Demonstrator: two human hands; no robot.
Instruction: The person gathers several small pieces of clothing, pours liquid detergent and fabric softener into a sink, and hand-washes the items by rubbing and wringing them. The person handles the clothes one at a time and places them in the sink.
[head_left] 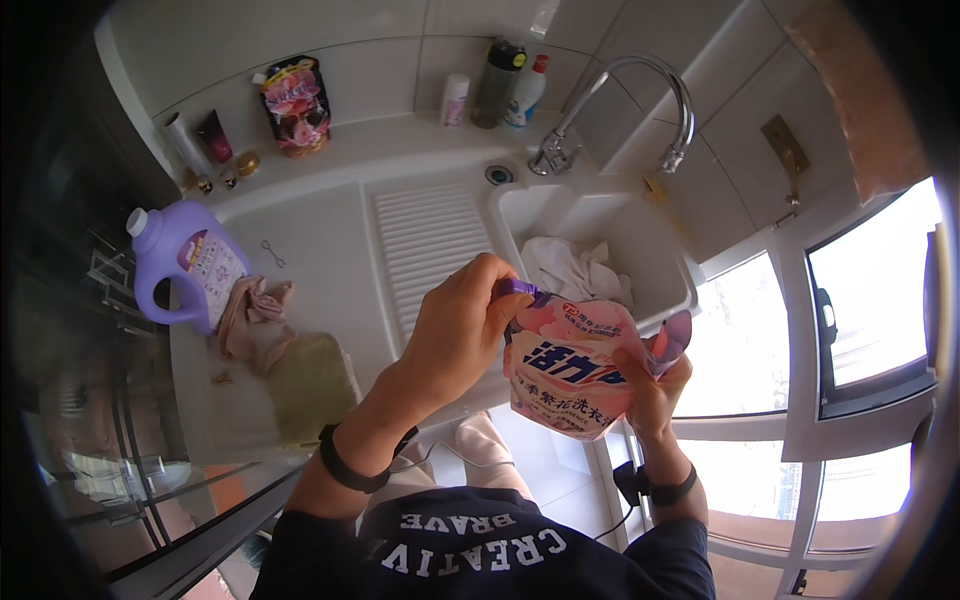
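Observation:
A pink laundry detergent pouch is held up in front of me, near the front edge of the sink. The fingers of my left hand close around the purple cap at the pouch's upper left corner. My right hand grips the pouch's right end, its thumb on the front and the other fingers mostly hidden. Just beyond the pouch, a crumpled white cloth lies in the sink basin.
A chrome faucet arches over the basin. Left of it is a ribbed washboard. A purple jug, a pinkish cloth and a greenish block-like item sit at left. Bottles and a dark floral pouch line the back ledge.

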